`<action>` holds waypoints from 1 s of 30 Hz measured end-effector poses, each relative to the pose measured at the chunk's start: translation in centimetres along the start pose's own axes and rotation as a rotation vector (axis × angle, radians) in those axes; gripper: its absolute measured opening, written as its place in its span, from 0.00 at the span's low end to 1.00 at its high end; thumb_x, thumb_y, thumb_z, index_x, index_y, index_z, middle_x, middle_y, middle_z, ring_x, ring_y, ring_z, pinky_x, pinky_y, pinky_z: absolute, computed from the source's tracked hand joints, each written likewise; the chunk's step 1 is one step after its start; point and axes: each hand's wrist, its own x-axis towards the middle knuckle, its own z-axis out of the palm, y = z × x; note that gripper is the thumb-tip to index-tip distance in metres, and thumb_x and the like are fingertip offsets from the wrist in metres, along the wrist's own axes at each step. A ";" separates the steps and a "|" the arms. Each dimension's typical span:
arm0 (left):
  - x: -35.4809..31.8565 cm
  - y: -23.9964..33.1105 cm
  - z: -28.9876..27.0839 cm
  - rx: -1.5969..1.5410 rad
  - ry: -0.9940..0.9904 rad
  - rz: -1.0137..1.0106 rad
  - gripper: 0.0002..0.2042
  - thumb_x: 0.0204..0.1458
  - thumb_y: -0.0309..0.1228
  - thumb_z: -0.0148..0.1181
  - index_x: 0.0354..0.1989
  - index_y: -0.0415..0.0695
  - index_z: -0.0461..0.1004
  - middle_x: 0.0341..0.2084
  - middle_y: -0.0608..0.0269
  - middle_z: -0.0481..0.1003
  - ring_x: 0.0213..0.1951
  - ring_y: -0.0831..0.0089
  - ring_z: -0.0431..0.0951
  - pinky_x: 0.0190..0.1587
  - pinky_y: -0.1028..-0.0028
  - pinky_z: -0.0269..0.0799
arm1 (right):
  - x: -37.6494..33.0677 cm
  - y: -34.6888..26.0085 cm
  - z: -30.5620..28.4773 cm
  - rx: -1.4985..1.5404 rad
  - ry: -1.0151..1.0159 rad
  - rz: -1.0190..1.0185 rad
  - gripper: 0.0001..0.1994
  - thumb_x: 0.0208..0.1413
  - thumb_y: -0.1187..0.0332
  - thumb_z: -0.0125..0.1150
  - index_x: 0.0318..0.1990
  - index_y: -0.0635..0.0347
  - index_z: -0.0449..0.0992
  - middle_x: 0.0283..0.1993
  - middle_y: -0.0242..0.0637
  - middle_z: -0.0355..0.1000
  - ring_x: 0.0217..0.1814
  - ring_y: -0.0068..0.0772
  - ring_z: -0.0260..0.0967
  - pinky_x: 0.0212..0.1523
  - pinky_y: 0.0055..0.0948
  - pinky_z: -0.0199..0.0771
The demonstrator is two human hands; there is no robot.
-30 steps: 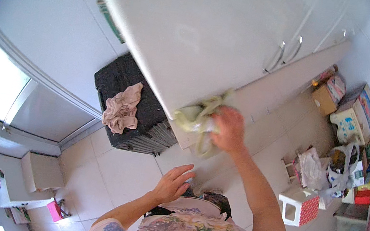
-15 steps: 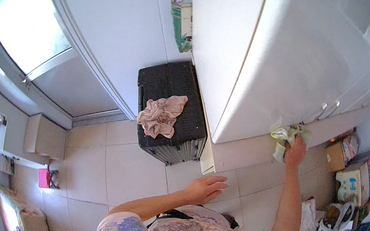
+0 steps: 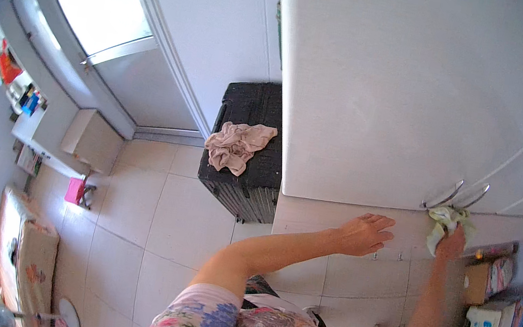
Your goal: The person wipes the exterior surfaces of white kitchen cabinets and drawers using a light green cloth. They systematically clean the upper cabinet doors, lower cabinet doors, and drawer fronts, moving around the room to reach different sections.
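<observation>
My right hand [image 3: 451, 243] grips a pale yellow-green cloth [image 3: 445, 220] and presses it against the front of a tall white cabinet [image 3: 394, 102], just below a pair of curved metal door handles [image 3: 455, 194]. My left hand [image 3: 366, 233] is stretched forward with fingers apart, resting flat against the lower front of the same cabinet, holding nothing. Both forearms come up from the lower edge.
A black suitcase [image 3: 245, 181] stands left of the cabinet with a crumpled pinkish cloth [image 3: 237, 144] on top. Boxes and bags [image 3: 490, 316] crowd the floor at the right. A pink stool [image 3: 75, 190] and a low white cabinet [image 3: 91, 138] sit at the left on beige floor tiles.
My view has swung right along the cabinet. The right hand with the cloth has moved up to the door handles, and my left hand has risen from near my body to the cabinet front.
</observation>
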 end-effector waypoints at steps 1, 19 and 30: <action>1.4 0.0 1.0 0.000 0.001 -0.004 0.16 0.46 0.31 0.61 0.45 0.42 0.71 0.56 0.50 0.63 0.54 0.56 0.67 0.56 0.60 0.65 | 1.0 3.9 0.7 -0.034 0.041 -0.015 0.24 0.53 0.67 0.59 0.58 0.62 0.65 0.58 0.45 0.65 0.61 0.46 0.61 0.59 0.42 0.63; 3.2 0.1 3.4 0.256 -0.076 -0.081 0.22 0.44 0.40 0.63 0.48 0.46 0.70 0.58 0.55 0.62 0.57 0.59 0.64 0.57 0.59 0.59 | 6.2 11.4 0.4 0.063 -0.001 -0.179 0.26 0.48 0.65 0.63 0.55 0.59 0.66 0.56 0.47 0.67 0.57 0.53 0.62 0.55 0.44 0.63; 3.1 0.1 3.7 0.231 -0.018 -0.075 0.22 0.45 0.42 0.63 0.47 0.44 0.71 0.57 0.54 0.64 0.57 0.59 0.65 0.58 0.61 0.61 | 12.1 25.2 5.9 0.191 0.148 -0.272 0.21 0.52 0.67 0.58 0.55 0.59 0.69 0.54 0.47 0.68 0.56 0.49 0.65 0.56 0.43 0.63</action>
